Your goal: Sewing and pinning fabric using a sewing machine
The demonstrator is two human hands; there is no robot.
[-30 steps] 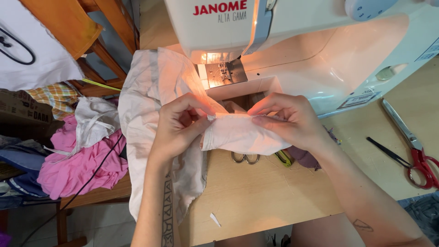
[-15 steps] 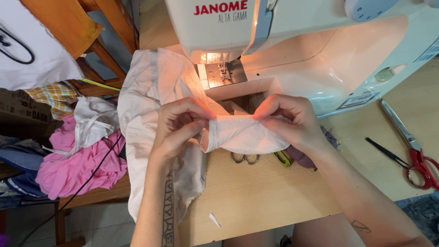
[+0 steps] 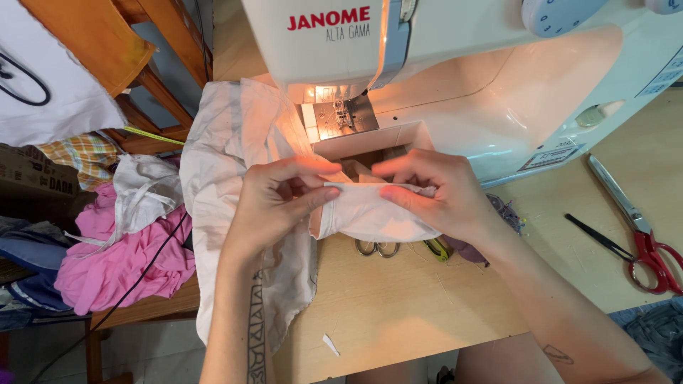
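Now | left hand (image 3: 274, 206), right hand (image 3: 434, 195) both still pinching white cloth (image 3: 370, 213) | fold edge held flatter than before

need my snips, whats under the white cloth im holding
Under the folded white cloth, the metal loops of small scissors and a yellow-green handle peek out on the wooden table; their blades are covered.

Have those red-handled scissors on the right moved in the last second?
No. The red-handled scissors lie in the same spot on the wooden table, right of the sewing machine.
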